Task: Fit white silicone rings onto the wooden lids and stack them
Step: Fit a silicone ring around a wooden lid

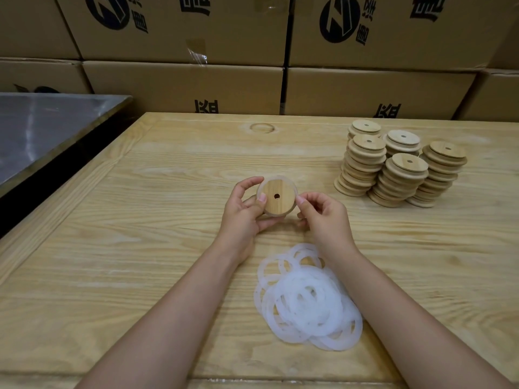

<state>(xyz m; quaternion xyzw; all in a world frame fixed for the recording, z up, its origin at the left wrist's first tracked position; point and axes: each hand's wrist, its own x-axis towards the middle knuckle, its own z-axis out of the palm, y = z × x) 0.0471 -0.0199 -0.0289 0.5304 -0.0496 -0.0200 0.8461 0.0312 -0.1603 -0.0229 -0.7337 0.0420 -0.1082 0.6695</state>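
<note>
A round wooden lid [278, 202] with a small centre hole is held up over the middle of the table, its inner face toward me. My left hand [243, 210] grips its left edge, thumb on the face. My right hand [323, 214] pinches its right edge, where a thin white ring seems to run round the rim. A loose heap of white silicone rings [306, 299] lies on the table between my forearms. Several stacks of wooden lids [398, 164] stand at the right rear.
The wooden table [140, 248] spreads wide on the left and front. A grey metal surface [42, 130] adjoins it at the far left. Cardboard boxes [196, 66] form a wall behind the table.
</note>
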